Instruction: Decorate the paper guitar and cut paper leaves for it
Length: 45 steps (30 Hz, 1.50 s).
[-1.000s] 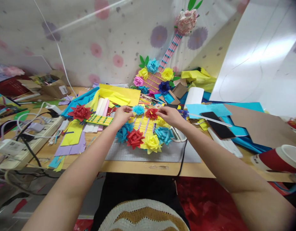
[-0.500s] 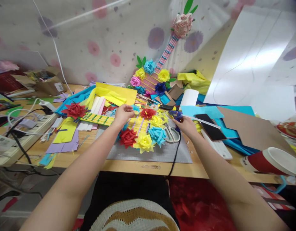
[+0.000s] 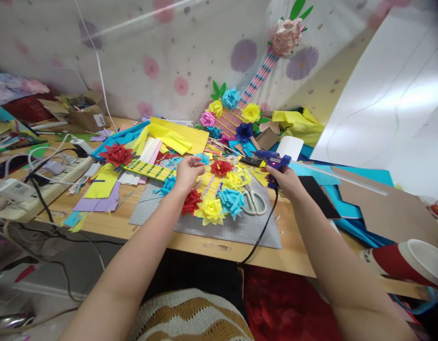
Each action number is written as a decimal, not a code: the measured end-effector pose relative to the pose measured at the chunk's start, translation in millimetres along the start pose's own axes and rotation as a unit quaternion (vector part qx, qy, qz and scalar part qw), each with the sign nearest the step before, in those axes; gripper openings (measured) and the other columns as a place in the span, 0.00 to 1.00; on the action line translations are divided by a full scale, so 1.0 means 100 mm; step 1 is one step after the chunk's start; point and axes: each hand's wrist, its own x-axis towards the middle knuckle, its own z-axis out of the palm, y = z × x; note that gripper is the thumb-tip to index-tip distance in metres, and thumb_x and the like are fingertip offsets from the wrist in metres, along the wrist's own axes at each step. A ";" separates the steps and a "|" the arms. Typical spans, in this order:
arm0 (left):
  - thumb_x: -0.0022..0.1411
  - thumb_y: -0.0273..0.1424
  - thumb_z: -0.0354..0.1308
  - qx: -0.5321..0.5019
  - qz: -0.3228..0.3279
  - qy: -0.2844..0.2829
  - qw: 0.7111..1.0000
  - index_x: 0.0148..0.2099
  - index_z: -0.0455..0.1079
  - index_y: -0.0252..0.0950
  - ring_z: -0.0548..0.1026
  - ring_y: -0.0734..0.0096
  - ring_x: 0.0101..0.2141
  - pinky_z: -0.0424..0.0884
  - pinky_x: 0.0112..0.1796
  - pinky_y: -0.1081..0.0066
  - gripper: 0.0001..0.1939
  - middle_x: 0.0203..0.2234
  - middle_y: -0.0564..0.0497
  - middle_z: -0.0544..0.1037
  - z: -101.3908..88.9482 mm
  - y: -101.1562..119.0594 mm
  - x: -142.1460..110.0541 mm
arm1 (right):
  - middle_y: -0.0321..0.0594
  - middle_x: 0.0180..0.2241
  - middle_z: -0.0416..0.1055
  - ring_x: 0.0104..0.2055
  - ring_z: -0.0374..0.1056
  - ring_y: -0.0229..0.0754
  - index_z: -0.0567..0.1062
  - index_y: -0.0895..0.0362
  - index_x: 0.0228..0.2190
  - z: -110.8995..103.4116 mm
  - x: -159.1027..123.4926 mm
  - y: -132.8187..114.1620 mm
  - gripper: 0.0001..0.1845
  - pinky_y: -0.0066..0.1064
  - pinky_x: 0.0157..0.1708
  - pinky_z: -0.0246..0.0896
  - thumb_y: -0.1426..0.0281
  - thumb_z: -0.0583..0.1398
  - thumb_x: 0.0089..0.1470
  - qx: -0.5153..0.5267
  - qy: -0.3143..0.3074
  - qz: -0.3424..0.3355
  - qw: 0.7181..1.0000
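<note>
A yellow paper guitar [image 3: 212,187] decked with red, yellow and blue paper flowers lies on a grey cutting mat [image 3: 240,229]. My left hand [image 3: 187,173] pinches a small light-blue paper flower [image 3: 204,159] over the guitar's upper part. To the right, my right hand [image 3: 285,182] grips a blue glue gun [image 3: 272,161], lifted off the table with its nozzle pointing left towards the guitar. Its black cord hangs over the table's front edge. Scissors [image 3: 252,201] lie beside the guitar.
A second flowered guitar [image 3: 240,104] leans on the back wall. Coloured paper sheets and scraps cover the wooden table [image 3: 293,253]. A dark phone [image 3: 316,189] lies right of my hand. A red cup [image 3: 407,258] lies at the far right; a power strip [image 3: 37,189] and cables sit left.
My right hand left the guitar, reached right and picked up the blue glue gun, now raised. My left hand keeps pinching the light-blue flower. The view shifted slightly.
</note>
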 end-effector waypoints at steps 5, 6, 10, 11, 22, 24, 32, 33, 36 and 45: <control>0.38 0.22 0.59 0.025 0.011 0.023 0.999 0.32 0.63 0.34 0.71 0.74 0.25 0.71 0.32 0.68 0.15 0.22 0.54 0.72 0.07 -0.08 -0.02 | 0.33 0.16 0.59 0.17 0.54 0.30 0.73 0.61 0.27 0.15 -0.17 -0.37 0.24 0.25 0.18 0.50 0.50 0.58 0.43 -0.082 -0.135 -0.075 0.985; 0.38 0.22 0.58 0.033 0.015 0.032 0.999 0.32 0.62 0.35 0.71 0.74 0.25 0.70 0.32 0.68 0.14 0.22 0.55 0.71 0.07 -0.10 -0.02 | 0.32 0.15 0.58 0.17 0.54 0.30 0.73 0.61 0.26 0.20 -0.18 -0.44 0.25 0.25 0.18 0.50 0.50 0.58 0.43 -0.108 -0.156 -0.089 0.978; 0.40 0.22 0.57 0.053 0.025 0.076 0.995 0.33 0.60 0.36 0.71 0.74 0.25 0.70 0.31 0.70 0.15 0.22 0.56 0.71 0.06 -0.16 0.01 | 0.34 0.16 0.59 0.19 0.55 0.32 0.73 0.60 0.23 0.41 -0.13 -0.66 0.26 0.25 0.19 0.51 0.48 0.57 0.42 -0.209 -0.209 -0.131 0.946; 0.40 0.22 0.57 0.062 0.032 0.090 0.994 0.33 0.60 0.36 0.71 0.74 0.25 0.70 0.31 0.70 0.15 0.22 0.56 0.71 0.05 -0.16 0.01 | 0.34 0.16 0.60 0.19 0.55 0.32 0.73 0.60 0.23 0.45 -0.10 -0.71 0.26 0.26 0.20 0.51 0.48 0.57 0.41 -0.230 -0.218 -0.139 0.938; 0.40 0.22 0.58 0.147 0.065 0.125 0.979 0.34 0.60 0.37 0.72 0.74 0.25 0.68 0.31 0.72 0.16 0.23 0.56 0.72 -0.12 -0.19 0.09 | 0.36 0.20 0.63 0.25 0.59 0.37 0.72 0.58 0.22 0.61 0.01 -0.76 0.26 0.28 0.26 0.53 0.46 0.55 0.43 -0.303 -0.249 -0.221 0.893; 0.40 0.22 0.58 0.153 0.064 0.119 0.979 0.33 0.60 0.37 0.72 0.74 0.25 0.68 0.30 0.72 0.15 0.23 0.56 0.72 -0.13 -0.18 0.10 | 0.36 0.20 0.63 0.26 0.58 0.37 0.72 0.58 0.22 0.62 0.03 -0.73 0.27 0.28 0.26 0.53 0.46 0.54 0.43 -0.302 -0.248 -0.225 0.893; 0.40 0.22 0.58 0.155 0.065 0.106 0.980 0.32 0.61 0.36 0.73 0.73 0.27 0.68 0.31 0.72 0.14 0.24 0.55 0.72 -0.13 -0.14 0.08 | 0.36 0.21 0.63 0.28 0.59 0.38 0.74 0.59 0.25 0.69 0.02 -0.80 0.28 0.29 0.28 0.54 0.45 0.55 0.42 -0.316 -0.251 -0.206 0.891; 0.40 0.22 0.58 0.154 0.062 0.106 0.981 0.33 0.61 0.36 0.72 0.73 0.27 0.68 0.31 0.72 0.15 0.24 0.55 0.72 -0.13 -0.13 0.08 | 0.36 0.21 0.62 0.27 0.58 0.38 0.74 0.58 0.25 0.70 0.02 -0.81 0.28 0.29 0.28 0.54 0.45 0.55 0.42 -0.323 -0.252 -0.203 0.890; 0.40 0.22 0.57 0.150 0.055 0.107 0.981 0.32 0.60 0.37 0.72 0.73 0.26 0.68 0.30 0.72 0.14 0.24 0.55 0.72 -0.15 -0.13 0.08 | 0.35 0.20 0.60 0.26 0.57 0.37 0.73 0.58 0.23 0.72 0.03 -0.81 0.29 0.29 0.27 0.53 0.44 0.54 0.42 -0.335 -0.248 -0.199 0.887; 0.40 0.22 0.58 0.124 0.063 0.101 0.985 0.32 0.60 0.36 0.72 0.73 0.26 0.69 0.31 0.71 0.15 0.23 0.55 0.71 -0.17 -0.17 0.11 | 0.36 0.22 0.64 0.28 0.59 0.39 0.74 0.58 0.26 0.72 0.07 -0.81 0.29 0.30 0.29 0.54 0.44 0.54 0.42 -0.317 -0.242 -0.195 0.896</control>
